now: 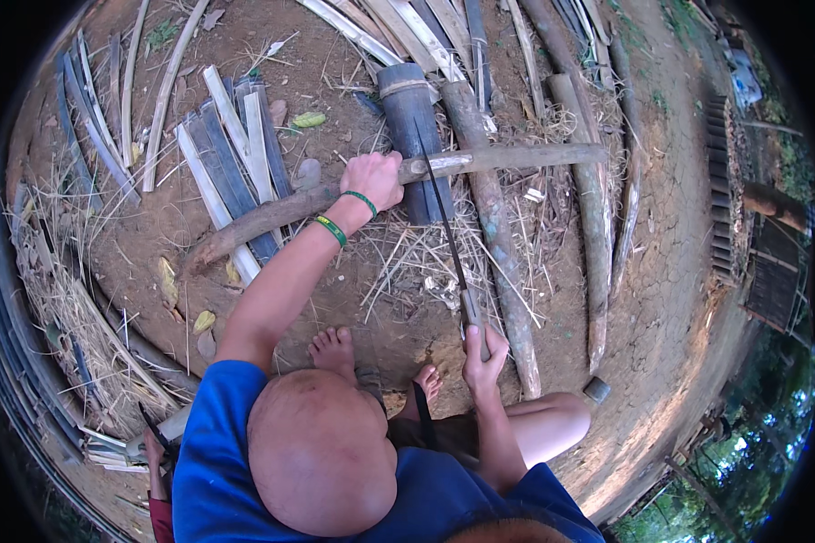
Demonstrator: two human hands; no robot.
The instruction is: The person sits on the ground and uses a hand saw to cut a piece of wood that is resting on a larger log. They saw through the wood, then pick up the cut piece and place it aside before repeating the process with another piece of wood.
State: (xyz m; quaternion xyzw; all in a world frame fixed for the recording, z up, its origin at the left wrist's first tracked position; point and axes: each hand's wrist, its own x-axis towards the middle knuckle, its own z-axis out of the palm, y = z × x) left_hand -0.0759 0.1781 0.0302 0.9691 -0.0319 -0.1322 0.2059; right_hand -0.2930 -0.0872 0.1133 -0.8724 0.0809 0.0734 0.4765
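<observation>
A crooked branch [534,156] lies crosswise over a short, dark bamboo section [406,90]. My left hand [373,181] is closed round the branch, just left of the bamboo. In my right hand [485,357] is the handle of a handsaw [450,231]. Its long, dark, tapering blade points away from me and crosses the branch just right of my left hand. Whether its teeth have cut into the wood cannot be made out. Wood shavings and fibres [407,262] lie below the bamboo.
Split bamboo strips [231,149] lie left of the bamboo section. Long poles [493,226] run along its right. My bare feet [333,351] are on the dirt close by. At lower left is another person's foot [154,448]. A small dark block [597,389] sits to the right.
</observation>
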